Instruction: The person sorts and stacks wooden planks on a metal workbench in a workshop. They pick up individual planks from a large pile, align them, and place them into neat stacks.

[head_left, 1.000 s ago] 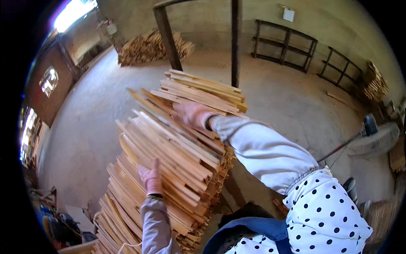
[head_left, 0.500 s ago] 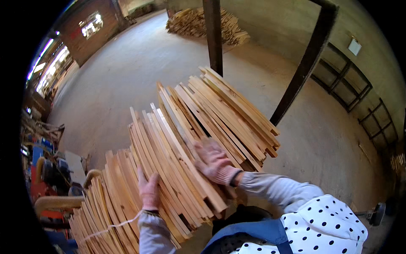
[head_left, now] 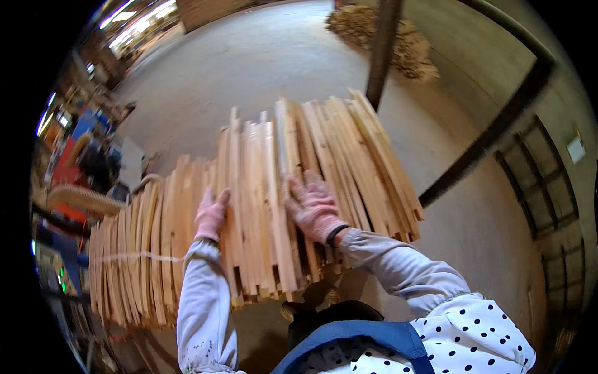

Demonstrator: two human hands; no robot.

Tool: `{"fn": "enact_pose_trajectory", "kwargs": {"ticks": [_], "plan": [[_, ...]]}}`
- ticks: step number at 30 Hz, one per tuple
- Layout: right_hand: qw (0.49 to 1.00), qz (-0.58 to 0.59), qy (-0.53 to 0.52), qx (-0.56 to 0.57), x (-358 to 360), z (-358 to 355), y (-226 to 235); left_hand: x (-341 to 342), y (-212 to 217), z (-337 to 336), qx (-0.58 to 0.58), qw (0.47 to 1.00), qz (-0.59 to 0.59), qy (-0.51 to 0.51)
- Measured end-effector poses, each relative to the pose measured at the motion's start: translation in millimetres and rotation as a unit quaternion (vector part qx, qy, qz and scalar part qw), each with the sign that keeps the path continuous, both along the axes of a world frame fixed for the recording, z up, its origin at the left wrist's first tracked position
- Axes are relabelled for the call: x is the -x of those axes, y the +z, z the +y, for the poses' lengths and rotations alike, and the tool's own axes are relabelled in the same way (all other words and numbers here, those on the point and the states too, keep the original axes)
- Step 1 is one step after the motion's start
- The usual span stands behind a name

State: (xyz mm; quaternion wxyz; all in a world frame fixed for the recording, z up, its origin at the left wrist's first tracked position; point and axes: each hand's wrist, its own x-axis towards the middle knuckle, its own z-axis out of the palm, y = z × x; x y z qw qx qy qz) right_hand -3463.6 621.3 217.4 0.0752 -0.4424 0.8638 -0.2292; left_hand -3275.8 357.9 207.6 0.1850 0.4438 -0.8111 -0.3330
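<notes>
Wooden slats (head_left: 311,181), stiff, light singly but loose and prone to slide, lie under both flat-spread hands, left hand (head_left: 212,215) and right hand (head_left: 313,209), so pressing on top near the middle looks safest.

Tied bundle (head_left: 134,255) left of slat stack (head_left: 311,187); post (head_left: 381,50) behind.

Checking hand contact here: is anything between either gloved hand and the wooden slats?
Nothing visible. The left hand and right hand, both in pink gloves, lie flat on the stacked wooden slats.
</notes>
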Motion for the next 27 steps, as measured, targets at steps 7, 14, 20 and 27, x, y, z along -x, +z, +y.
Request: {"fn": "enact_pose_trajectory", "kwargs": {"ticks": [7, 14, 20, 27], "plan": [[0.913, -0.065, 0.078, 0.396, -60, 19, 42, -120, 52, 94, 0.031, 0.982, 0.186, 0.009], [0.859, -0.238, 0.323, 0.317, -269, 6, 79, -411, -9, 239, 0.085, 0.93, 0.179, 0.311], [0.749, -0.395, 0.529, 0.058, -491, -57, 70, -604, -50, 365, -0.153, 0.818, 0.173, 0.526], [0.586, -0.313, 0.742, -0.09, -739, -117, 66, -747, -114, 369, -0.19, 0.771, 0.238, 0.56]]}}
